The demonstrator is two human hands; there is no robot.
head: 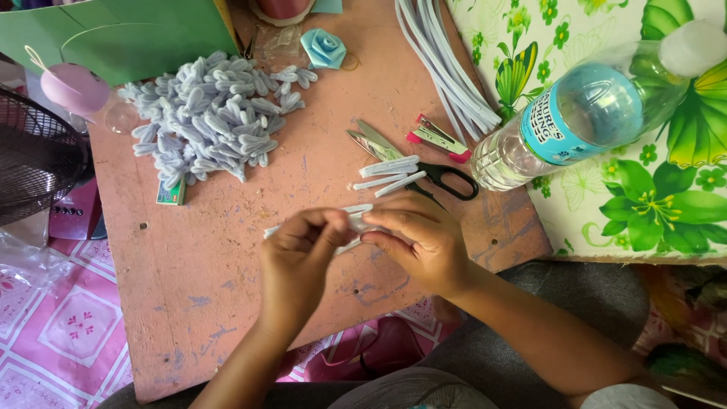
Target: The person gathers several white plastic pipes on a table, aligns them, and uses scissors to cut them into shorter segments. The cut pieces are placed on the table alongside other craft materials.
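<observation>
the fingers of the left hand [301, 250] and the right hand [418, 236] meet over the worn pink bench [227, 303], both pinched on a thin white foam strip [356, 220] that runs between them, its far end poking out past the left fingers. just beyond the right fingers lie a few cut white strips [388, 173] across black-handled scissors [424, 170], with a small pink stapler [439, 138] beside them. farther out from the left fingers sits a heap of pale grey folded foam loops [208, 113], a small green box [172, 193] at its near edge. well beyond the right fingers are a bundle of long white strips [447, 68], a light blue ribbon rose [324, 47] and a clear water bottle [591, 110] lying on a floral cloth [659, 197].
</observation>
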